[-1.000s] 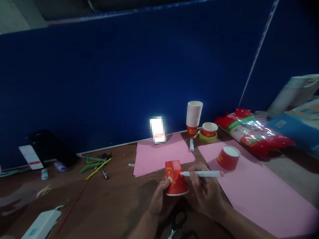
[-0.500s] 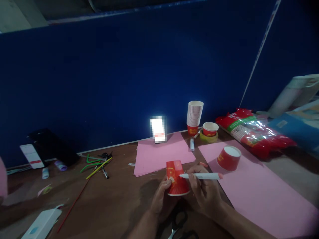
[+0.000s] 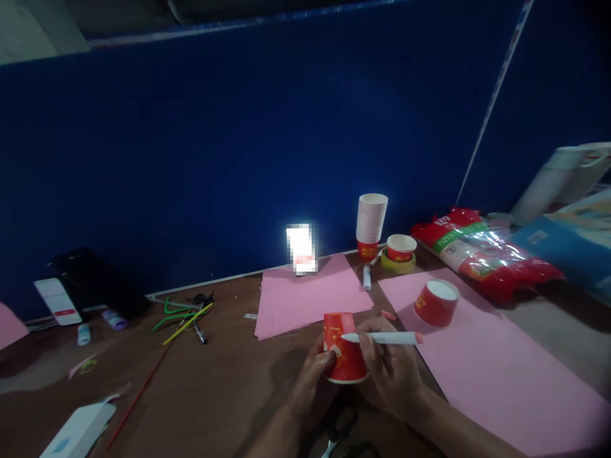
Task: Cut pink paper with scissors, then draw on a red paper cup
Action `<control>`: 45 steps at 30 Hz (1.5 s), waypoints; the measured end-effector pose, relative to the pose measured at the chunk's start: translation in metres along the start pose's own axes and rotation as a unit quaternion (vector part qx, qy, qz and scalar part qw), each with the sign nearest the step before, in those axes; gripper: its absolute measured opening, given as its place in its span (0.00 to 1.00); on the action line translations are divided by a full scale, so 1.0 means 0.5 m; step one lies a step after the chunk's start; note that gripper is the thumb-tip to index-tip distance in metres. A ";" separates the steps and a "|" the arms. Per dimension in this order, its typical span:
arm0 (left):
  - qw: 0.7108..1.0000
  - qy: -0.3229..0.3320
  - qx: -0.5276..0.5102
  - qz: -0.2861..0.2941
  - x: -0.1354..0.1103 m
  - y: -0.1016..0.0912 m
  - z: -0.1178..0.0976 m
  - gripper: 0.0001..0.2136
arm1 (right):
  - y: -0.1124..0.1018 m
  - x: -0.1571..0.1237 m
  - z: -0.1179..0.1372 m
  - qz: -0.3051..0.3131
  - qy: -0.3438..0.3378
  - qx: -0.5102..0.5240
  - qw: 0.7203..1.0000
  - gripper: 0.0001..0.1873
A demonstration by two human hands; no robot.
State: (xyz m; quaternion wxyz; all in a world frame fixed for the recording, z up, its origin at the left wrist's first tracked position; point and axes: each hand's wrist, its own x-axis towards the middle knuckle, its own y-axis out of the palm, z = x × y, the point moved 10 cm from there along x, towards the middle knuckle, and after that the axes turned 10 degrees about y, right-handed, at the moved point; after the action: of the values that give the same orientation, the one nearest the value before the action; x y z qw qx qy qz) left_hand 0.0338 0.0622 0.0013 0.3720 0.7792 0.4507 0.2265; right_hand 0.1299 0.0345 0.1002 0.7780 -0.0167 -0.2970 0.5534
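Note:
A red paper cup [image 3: 344,353] with gold print is upside down, its rim facing the table. My left hand [image 3: 312,378] is closed around its left side, thumb on the print. In my right hand [image 3: 389,362] lies a white marker [image 3: 394,338] with a pinkish end, gripped like a pen, its tip at the cup's wall. A pinkish cap [image 3: 388,315] shows just beyond my right fingers. Below my hands, scissors [image 3: 341,426] with black handles lie partly in shadow.
Pink paper sheets [image 3: 305,305] lie ahead, and another pink sheet [image 3: 496,362] bears a red cup [image 3: 436,304] at right. A cup stack [image 3: 371,222], a tape roll [image 3: 398,262] and a red plastic pack [image 3: 487,254] stand behind. Pipe cleaners [image 3: 184,321] lie left.
The paper cup has turned slightly and shifted a little right and down in my left hand. The marker still points at its wall, its tip slightly further left.

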 end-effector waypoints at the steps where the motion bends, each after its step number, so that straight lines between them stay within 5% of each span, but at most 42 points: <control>1: 1.000 0.001 -0.001 0.001 0.000 0.002 0.000 0.19 | 0.000 0.000 0.000 0.000 0.001 0.002 1.000 0.08; 28: 1.000 0.007 0.017 -0.009 0.004 -0.009 0.007 0.25 | -0.005 0.002 0.005 -0.008 -0.005 -0.023 1.000 0.09; 45: 1.000 0.023 0.013 0.010 0.006 -0.008 0.001 0.12 | -0.017 0.005 0.011 -0.029 -0.015 -0.041 0.999 0.09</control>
State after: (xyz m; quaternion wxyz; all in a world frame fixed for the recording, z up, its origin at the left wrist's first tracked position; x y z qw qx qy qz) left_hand 0.0337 0.0657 -0.0021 0.3491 0.7831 0.4542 0.2419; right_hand 0.1351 0.0316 0.1089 0.7877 -0.0316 -0.3319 0.5180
